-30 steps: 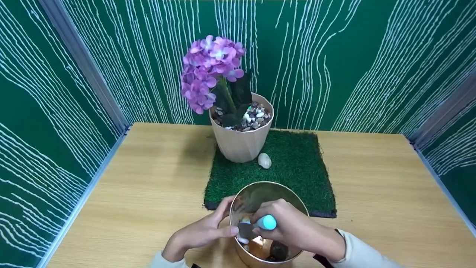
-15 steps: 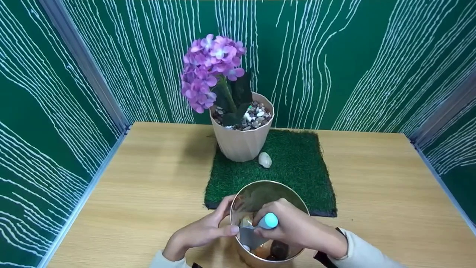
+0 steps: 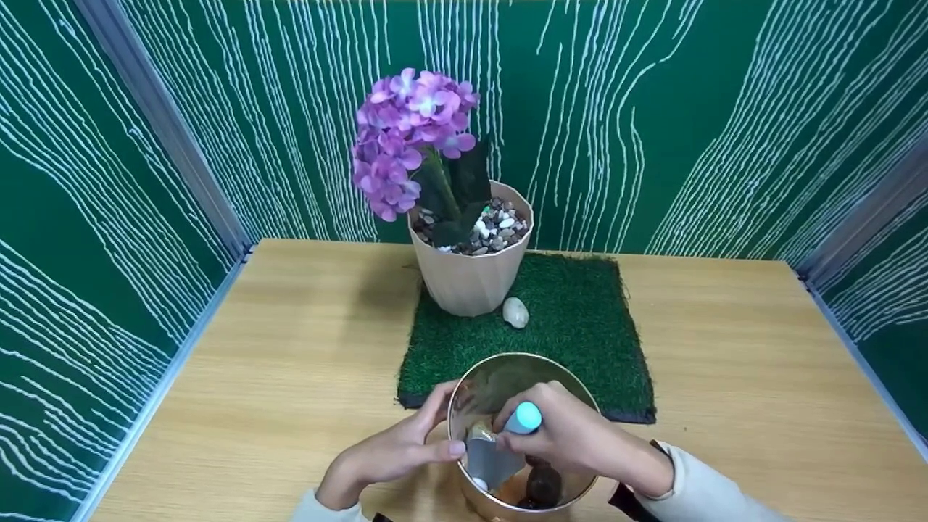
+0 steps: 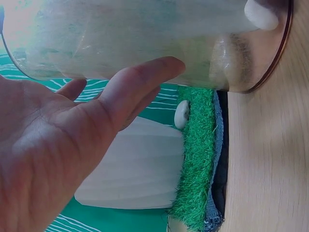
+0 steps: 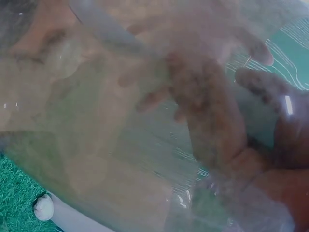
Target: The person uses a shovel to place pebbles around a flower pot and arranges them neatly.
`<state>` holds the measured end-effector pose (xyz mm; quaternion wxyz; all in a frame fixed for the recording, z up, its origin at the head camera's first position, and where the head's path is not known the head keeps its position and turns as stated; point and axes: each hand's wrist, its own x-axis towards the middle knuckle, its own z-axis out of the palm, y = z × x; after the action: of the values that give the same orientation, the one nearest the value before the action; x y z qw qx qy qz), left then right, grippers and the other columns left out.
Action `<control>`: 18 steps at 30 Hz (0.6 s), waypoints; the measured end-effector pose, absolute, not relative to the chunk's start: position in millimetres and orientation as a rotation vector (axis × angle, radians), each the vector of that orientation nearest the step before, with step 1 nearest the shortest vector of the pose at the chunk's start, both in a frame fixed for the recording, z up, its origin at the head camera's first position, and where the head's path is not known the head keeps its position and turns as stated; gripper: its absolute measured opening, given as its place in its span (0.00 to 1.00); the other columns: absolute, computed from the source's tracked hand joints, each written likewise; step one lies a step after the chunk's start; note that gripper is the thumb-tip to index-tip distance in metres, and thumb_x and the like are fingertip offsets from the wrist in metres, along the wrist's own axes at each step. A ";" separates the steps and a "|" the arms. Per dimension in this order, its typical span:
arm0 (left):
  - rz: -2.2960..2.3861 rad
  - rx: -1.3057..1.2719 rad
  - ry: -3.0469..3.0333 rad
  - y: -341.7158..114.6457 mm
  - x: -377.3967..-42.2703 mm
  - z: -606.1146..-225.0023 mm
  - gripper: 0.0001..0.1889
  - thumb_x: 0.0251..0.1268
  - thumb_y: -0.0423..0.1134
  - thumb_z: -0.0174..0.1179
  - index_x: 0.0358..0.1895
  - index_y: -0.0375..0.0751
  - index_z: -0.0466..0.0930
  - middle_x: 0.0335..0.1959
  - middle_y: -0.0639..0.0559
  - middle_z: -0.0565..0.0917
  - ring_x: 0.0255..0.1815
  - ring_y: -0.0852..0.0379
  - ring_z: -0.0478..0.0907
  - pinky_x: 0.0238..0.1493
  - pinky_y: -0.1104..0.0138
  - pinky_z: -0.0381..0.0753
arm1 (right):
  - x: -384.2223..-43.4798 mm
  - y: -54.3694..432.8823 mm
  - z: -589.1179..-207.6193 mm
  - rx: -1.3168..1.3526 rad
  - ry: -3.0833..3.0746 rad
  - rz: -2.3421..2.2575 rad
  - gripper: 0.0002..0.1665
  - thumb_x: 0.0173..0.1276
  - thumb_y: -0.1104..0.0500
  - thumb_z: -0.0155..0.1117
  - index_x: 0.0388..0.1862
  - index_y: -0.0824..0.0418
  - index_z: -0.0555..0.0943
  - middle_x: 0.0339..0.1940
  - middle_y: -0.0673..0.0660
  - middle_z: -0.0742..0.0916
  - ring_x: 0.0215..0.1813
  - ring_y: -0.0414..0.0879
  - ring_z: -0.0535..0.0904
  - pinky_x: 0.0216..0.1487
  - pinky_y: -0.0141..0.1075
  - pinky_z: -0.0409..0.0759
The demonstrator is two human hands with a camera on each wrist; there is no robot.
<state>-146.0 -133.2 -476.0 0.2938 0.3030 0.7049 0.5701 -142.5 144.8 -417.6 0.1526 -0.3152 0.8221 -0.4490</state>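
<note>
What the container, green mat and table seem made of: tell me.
Container: glossy, tinted glass or clear plastic; its wall is see-through, with bright glints. Green mat: probably synthetic turf, matte; bristly pile. Table: wood or wood-look laminate, smooth; pale grain shows.

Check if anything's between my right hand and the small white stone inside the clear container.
Yes: in the head view, the grey blade of the tool your right hand holds lies between it and the white stone. Blade-stone contact isn't clear.
</note>
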 end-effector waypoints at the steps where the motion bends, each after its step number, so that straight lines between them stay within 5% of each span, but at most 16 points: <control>1: 1.518 0.806 1.873 -133.3 -146.2 -476.0 0.50 0.86 0.68 0.57 0.90 0.40 0.43 0.93 0.34 0.49 0.95 0.28 0.50 0.89 0.28 0.52 | -142.6 144.8 -417.6 -0.890 2.358 -1.302 0.05 0.72 0.66 0.76 0.41 0.68 0.95 0.35 0.55 0.96 0.34 0.30 0.82 0.42 0.26 0.83; 18: 1.525 0.809 1.855 -133.4 -147.9 -477.0 0.49 0.87 0.66 0.56 0.89 0.39 0.44 0.93 0.34 0.49 0.95 0.28 0.49 0.90 0.27 0.51 | -143.5 145.3 -417.6 -0.880 2.309 -1.321 0.05 0.71 0.66 0.76 0.39 0.68 0.94 0.31 0.54 0.93 0.31 0.31 0.78 0.36 0.26 0.79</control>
<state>-147.9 -133.4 -477.0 0.2990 0.3044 0.6985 0.5744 -143.5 145.3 -417.6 0.1688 -0.3097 0.8122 -0.4647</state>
